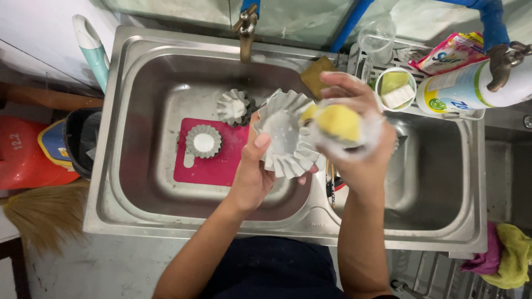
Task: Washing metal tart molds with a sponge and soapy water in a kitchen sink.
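Moulds, fluted metal: three counted. One large mould [285, 135] is held over the sink divide by the left hand [252, 171], thumb on its inner face, fingers curled behind its rim. Two small moulds lie in the left basin [138, 111]: one [203, 141] on a red board [213, 160], one [233, 107] tilted just beyond the board's far edge.

Sponges: one yellow sponge [339, 123], soapy, gripped in the right hand [354, 127], fingers closed around it, pressed against the large mould's right rim. One brown pad [315, 75] lies on the far sink edge.

Taps: two, one brass tap [245, 30] over the left basin, one [507, 61] at far right.

Rack [366, 69] at far right carries one clear cup [377, 36], one white tub [396, 88], one bottle [465, 88] on its side and one packet [451, 52].

Surface: steel double sink, right basin [432, 166] partly hidden by the right arm. Room: broom [44, 213] and bin [83, 141] at left, cloths [504, 257] at near right.
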